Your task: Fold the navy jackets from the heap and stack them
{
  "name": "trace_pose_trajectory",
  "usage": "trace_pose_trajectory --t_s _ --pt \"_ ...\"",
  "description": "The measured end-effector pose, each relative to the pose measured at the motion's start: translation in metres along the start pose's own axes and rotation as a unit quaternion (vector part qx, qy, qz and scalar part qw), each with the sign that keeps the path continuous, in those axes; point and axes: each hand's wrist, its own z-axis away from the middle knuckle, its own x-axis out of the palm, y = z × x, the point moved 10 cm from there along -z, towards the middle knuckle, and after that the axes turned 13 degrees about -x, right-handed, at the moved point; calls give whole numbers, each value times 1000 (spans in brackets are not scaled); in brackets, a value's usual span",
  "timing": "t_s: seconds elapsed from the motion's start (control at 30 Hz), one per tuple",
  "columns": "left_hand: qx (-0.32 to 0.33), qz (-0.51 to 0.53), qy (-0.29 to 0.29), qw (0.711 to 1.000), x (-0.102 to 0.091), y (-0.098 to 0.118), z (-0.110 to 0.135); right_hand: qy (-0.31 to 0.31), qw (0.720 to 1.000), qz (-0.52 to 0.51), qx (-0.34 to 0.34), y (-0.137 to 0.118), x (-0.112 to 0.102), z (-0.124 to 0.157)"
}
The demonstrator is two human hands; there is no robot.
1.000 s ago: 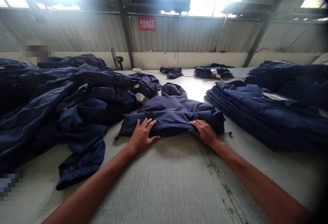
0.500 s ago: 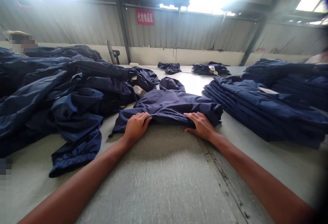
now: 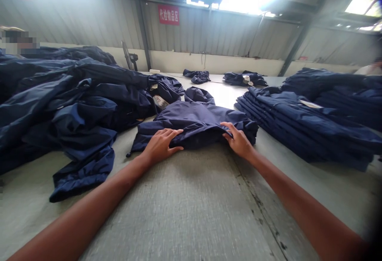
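Observation:
A navy jacket (image 3: pixel 197 113), partly folded, lies in front of me with its near edge toward me and its hood-like end pointing away. On the left part of that edge rests my left hand (image 3: pixel 161 143), fingers stretched over the cloth and thumb apart below it. At the right, my right hand (image 3: pixel 238 139) pinches a fold of the same edge between thumb and fingers, lifting it slightly. A small dark cord end (image 3: pixel 128 154) sticks out at the jacket's near left corner.
A loose heap of navy garments (image 3: pixel 89 106) covers the left side of the table (image 3: pixel 179 205). To the right stands a neat stack of folded navy garments (image 3: pixel 292 121), with a paper tag on top. Two small garment bundles (image 3: pixel 244 78) lie farther back. A person's head (image 3: pixel 18 40) shows at far left.
My left thumb has come away from the jacket's edge and the fingers have spread. My right hand has closed to a pinch on the edge, raising the cloth there a little.

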Motion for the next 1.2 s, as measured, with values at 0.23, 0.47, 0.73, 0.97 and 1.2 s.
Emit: trace_pose_trajectory --t_s 0.23,0.47,0.73,0.97,1.2 --pt "29 -3 -11 999 5 5 1 -127 989 79 2 -20 18 2" --pt "-71 -17 65 995 -10 -13 2 -148 971 176 -66 -43 21 0" --pt "-105 -107 51 987 -4 -21 -2 -128 946 272 -119 -38 -20 -10" --pt "-89 -68 55 992 -8 -20 -2 -154 933 311 -92 -26 -66 27" --pt "46 -7 -25 999 -1 11 3 -75 924 374 -14 -23 -101 63"
